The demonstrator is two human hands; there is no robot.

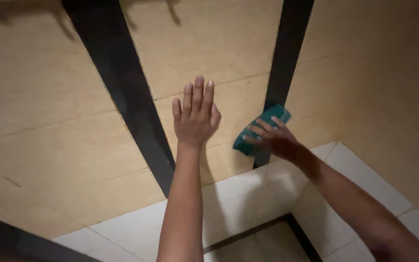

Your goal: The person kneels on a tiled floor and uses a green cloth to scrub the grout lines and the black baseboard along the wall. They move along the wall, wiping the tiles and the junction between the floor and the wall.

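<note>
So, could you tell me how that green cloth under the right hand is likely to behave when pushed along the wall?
The green cloth looks soft: it bunches under the right hand, so it is probably floppy and light. Pressed flat on the smooth tan tiled wall, it would likely slide easily.

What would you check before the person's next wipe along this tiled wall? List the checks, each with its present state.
1. Green cloth held under the right hand: ok, fingers lie over it.
2. Cloth in contact with the wall: ok, pressed where a black stripe runs down.
3. Left hand braced: ok, flat and open on the tan tile between the stripes.
4. Hands apart from each other: ok, a gap of tile shows between them.
5. Cloth wet or dry: cannot tell.
6. Dirt left on the wall: cannot tell, light is dim.
</note>
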